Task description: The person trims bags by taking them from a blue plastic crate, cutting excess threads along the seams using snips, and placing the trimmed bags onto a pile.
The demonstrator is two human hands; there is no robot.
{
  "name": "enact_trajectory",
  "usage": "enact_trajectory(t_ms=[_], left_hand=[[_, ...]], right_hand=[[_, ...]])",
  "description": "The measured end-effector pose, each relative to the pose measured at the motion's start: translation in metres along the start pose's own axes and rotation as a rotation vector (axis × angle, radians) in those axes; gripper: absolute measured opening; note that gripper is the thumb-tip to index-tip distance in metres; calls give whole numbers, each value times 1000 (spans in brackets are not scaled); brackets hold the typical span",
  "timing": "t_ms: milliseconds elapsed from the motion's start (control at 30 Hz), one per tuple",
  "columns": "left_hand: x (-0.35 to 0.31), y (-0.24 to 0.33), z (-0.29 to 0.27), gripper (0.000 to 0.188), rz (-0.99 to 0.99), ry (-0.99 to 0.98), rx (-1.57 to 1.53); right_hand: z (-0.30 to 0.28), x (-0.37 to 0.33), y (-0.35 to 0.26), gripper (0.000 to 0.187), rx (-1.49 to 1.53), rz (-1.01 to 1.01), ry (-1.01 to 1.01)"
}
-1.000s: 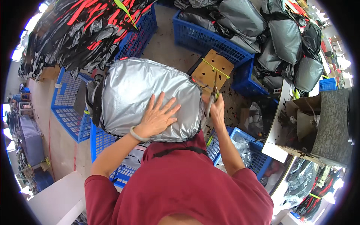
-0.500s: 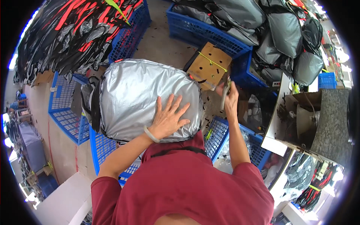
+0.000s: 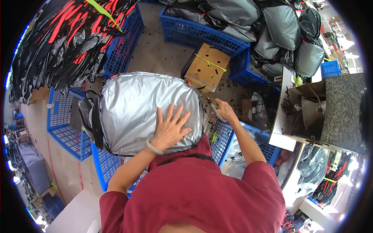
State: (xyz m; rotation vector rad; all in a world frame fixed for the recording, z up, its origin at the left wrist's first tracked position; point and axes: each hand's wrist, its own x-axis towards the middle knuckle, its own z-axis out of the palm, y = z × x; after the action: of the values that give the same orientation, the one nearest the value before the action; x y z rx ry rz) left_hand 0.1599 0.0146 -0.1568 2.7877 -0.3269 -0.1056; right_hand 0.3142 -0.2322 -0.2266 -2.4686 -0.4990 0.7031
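Note:
A big silver insulated bag (image 3: 132,112) with black edging and small red tabs rests in front of my body, over my lap. My left hand (image 3: 171,130) is open, fingers spread flat on the bag's silver face near its lower right side. To the right of the bag, my right hand (image 3: 226,110) is closed around a pair of scissors (image 3: 212,103). Their tips point up and left at the bag's right edge, by its upper right corner. Whether the blades touch the edge I cannot tell. Gathered black straps and fabric (image 3: 90,116) hang at the bag's left end.
A brown carton (image 3: 206,68) with holes and a yellow tie stands just beyond the bag. Blue crates (image 3: 64,120) surround me; one (image 3: 194,33) holds silver bags. Black and red straps (image 3: 58,46) pile up at far left. A metal-sided machine (image 3: 342,112) stands at right.
My right hand with the scissors has come down and left, from beside the carton to the bag's right edge. My left hand stays spread on the bag. The whole view has shifted slightly.

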Motion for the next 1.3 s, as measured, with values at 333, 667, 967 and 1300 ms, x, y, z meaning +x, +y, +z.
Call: enact_trajectory(t_ms=[333, 667, 967, 1300], left_hand=[[-6, 0, -1, 59, -3, 33, 12], [-12, -3, -2, 61, -14, 5, 15], [-14, -7, -5, 61, -31, 12, 9], [-15, -15, -7, 59, -16, 34, -11]], right_hand=[[17, 11, 7, 22, -198, -39, 96], [0, 58, -4, 29, -289, -389, 178], [29, 62, -10, 25, -235, -317, 206], [22, 74, -25, 23, -179, -350, 222]])
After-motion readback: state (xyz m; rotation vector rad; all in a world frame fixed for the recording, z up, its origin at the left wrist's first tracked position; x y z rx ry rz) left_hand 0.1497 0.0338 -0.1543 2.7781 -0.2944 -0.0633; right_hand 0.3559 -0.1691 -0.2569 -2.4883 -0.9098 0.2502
